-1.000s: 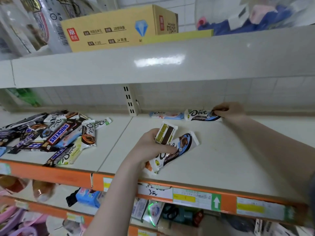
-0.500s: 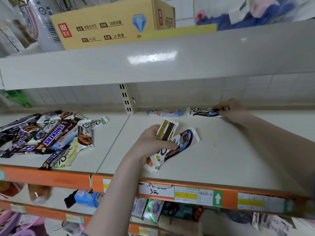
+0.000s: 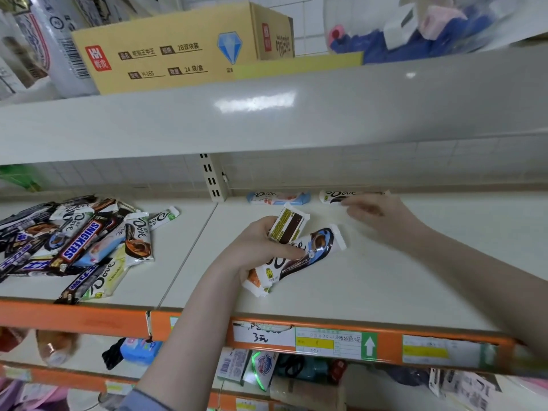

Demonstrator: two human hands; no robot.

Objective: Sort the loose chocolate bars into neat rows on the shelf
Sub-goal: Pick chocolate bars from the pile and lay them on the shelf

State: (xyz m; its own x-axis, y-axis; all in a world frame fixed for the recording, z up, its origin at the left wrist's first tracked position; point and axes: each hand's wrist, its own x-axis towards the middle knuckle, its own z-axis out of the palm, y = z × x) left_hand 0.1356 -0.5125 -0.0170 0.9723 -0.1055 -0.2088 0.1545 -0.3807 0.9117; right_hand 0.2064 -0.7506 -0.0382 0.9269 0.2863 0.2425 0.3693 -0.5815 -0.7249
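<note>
My left hand (image 3: 261,247) grips a bunch of Dove chocolate bars (image 3: 308,250) over the middle of the white shelf (image 3: 400,280); one bar shows its yellow and brown back. My right hand (image 3: 373,212), blurred and with fingers apart, hovers just in front of a dark Dove bar (image 3: 341,195) lying at the back of the shelf. A light blue Dove bar (image 3: 278,198) lies to its left, in line with it. A loose heap of Snickers and Dove bars (image 3: 77,244) covers the left shelf section.
The upper shelf (image 3: 267,120) overhangs closely, carrying a yellow cardboard box (image 3: 178,48) and bagged goods. An orange price rail (image 3: 326,339) with labels runs along the front edge. A slotted upright (image 3: 213,179) divides the back wall. More packaged goods sit on the lower shelf.
My right hand has let go of the dark Dove bar at the back and drawn away toward me. My left hand stays put with its bars.
</note>
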